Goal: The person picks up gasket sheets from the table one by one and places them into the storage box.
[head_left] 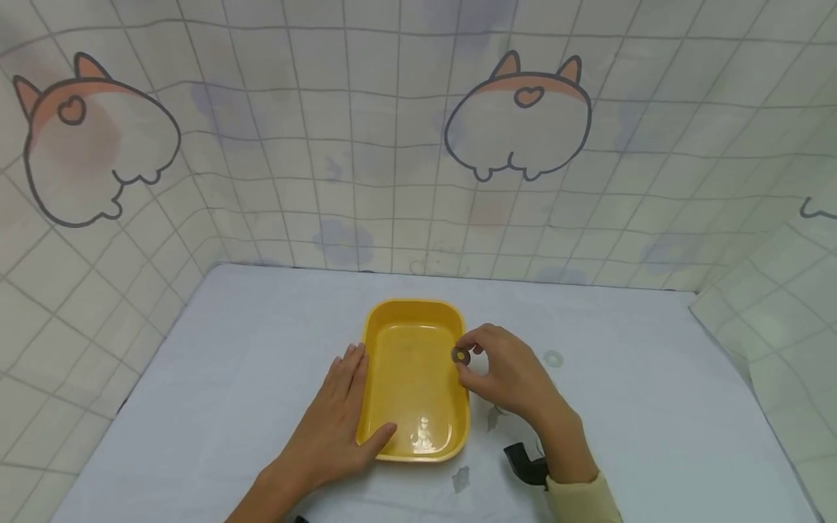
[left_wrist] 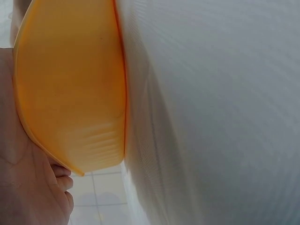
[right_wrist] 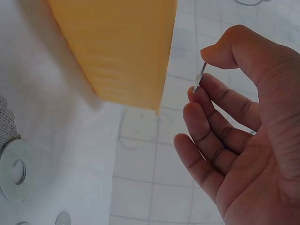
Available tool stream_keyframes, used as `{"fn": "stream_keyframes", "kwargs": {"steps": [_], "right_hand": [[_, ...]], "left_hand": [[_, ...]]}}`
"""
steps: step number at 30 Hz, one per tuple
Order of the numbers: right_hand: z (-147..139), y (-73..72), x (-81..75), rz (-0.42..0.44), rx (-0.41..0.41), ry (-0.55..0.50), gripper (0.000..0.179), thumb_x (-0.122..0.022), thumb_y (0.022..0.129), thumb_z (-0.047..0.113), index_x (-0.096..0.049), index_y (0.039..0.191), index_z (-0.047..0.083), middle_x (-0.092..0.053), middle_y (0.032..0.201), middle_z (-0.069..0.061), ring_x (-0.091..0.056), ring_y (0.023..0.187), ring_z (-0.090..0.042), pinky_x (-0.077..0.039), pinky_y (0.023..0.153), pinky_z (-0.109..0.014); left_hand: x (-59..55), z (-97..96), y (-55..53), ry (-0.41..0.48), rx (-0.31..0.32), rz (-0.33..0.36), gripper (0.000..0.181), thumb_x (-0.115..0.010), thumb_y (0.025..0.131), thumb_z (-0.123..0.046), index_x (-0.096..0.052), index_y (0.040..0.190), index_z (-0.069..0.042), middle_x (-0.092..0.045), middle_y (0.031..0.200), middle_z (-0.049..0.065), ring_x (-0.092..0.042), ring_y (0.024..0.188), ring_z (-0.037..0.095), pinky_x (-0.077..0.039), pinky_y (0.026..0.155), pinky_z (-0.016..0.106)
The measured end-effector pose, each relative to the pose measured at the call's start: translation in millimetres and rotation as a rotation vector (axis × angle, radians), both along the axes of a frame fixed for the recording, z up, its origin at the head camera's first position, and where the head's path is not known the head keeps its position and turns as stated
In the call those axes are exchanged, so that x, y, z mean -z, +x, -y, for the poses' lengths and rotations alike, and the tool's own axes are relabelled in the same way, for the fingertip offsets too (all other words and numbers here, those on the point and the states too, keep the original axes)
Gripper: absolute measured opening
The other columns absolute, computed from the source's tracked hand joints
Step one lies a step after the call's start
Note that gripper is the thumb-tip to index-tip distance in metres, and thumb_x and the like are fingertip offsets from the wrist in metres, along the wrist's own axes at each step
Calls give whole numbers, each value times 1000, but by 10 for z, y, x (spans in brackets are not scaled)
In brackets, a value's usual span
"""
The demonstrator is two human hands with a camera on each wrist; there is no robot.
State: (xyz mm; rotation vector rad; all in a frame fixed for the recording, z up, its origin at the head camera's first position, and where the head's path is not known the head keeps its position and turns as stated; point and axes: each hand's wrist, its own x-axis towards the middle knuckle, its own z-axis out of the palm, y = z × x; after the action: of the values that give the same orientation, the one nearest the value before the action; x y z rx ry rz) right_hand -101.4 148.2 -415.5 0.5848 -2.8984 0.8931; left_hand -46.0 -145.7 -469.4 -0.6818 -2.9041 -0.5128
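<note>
A shallow yellow tray [head_left: 415, 392] stands lengthwise on the white-covered table. My left hand [head_left: 336, 428] rests on its left rim with the fingers straight and the thumb reaching over the near left corner. In the left wrist view, the palm lies along the rim of the tray [left_wrist: 70, 89]. At the right rim, my right hand [head_left: 506, 370] pinches a small metal washer [head_left: 466, 358] between thumb and fingertips. The right wrist view shows this washer [right_wrist: 200, 77] edge-on, raised beside the tray's wall, with the other fingers loosely curled.
A flat washer [head_left: 553, 351] lies on the table right of my right hand. Close up, a large washer [right_wrist: 8, 180] and a smaller disc-like piece [right_wrist: 63, 219] show on the cloth. A black curved piece [head_left: 523, 465] sits beside my right wrist. A patterned curtain [head_left: 418, 145] encloses the table.
</note>
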Motion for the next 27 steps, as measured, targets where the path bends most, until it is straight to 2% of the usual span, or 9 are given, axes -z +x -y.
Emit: {"fn": "stream_keyframes", "kwargs": {"steps": [7, 13, 22, 27], "right_hand": [[95, -9, 25, -26, -27, 8, 22, -80, 87, 23, -74, 107, 17, -70, 102, 6, -66, 97, -17, -62, 86, -31], [148, -11, 62, -105, -60, 37, 20, -80, 86, 23, -74, 104, 16, -71, 98, 5, -63, 90, -14, -60, 83, -29], [243, 32, 22, -202, -76, 92, 19, -78, 86, 25, -76, 102, 15, -74, 99, 5, -67, 95, -17, -59, 100, -39], [269, 57, 13, -233, -89, 116, 20, -78, 86, 25, -76, 102, 15, -74, 100, 4, -66, 96, -19, -57, 105, -42]], "left_hand": [[6, 5, -2, -4, -10, 9, 107, -63, 96, -63, -19, 167, 4, -16, 178, 17, -18, 167, 32, 14, 133, 20], [16, 6, -3, -2, -6, 10, 106, -62, 96, -63, -20, 166, 5, -16, 178, 17, -18, 167, 32, 14, 133, 20], [18, 6, -2, -13, -3, 0, 107, -63, 96, -62, -20, 166, 5, -17, 178, 18, -18, 166, 33, 14, 133, 21], [6, 3, 7, -18, -8, 9, 107, -62, 96, -63, -19, 166, 4, -16, 178, 17, -18, 166, 32, 15, 133, 20]]}}
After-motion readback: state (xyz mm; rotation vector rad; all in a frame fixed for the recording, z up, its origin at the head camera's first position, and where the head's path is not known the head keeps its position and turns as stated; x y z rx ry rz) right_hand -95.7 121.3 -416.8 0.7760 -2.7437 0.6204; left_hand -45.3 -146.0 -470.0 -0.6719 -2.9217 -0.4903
